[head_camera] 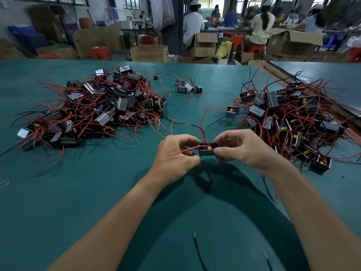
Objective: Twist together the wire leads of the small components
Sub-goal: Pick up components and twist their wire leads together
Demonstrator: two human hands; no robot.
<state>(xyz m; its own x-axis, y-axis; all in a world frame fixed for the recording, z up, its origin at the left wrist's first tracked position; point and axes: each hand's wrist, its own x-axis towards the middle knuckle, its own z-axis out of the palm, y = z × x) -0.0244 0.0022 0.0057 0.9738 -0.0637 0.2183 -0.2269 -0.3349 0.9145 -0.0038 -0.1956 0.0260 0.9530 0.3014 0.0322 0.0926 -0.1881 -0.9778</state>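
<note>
Lying nearest, by the bottom edge of the teal tabletop point(78, 192), are two loose black wire bits point(197, 249), apart from each other & touching nothing else. Both bare forearms reach fwd over the cloth to the middle, where the hands nearly meet. The left hand point(175, 155) has its fingers curled, thumb & fingertips pinching a red lead point(187, 150) that runs across to the component point(208, 151). The right hand point(244, 149) clamps that small black box-shaped component btwn thumb & forefinger, just above the tabletop. Yellow & blue parts show in its open top, and more red leads plus a black one stick up from it. Far left on the cloth lies a thin rubber band point(4, 183). Beyond the hands sits a big left pile point(93, 110) of like components w/ tangled red wires, and a right pile point(293, 118) of the same, well apart w/ bare cloth btwn them. Further back, btwn the piles, is a small cluster point(188, 87) of a few more. Past the tabletop's far edge: cardboard boxes point(149, 53), red stools point(99, 52) & seated people point(193, 24) at other benches, blurred.
</note>
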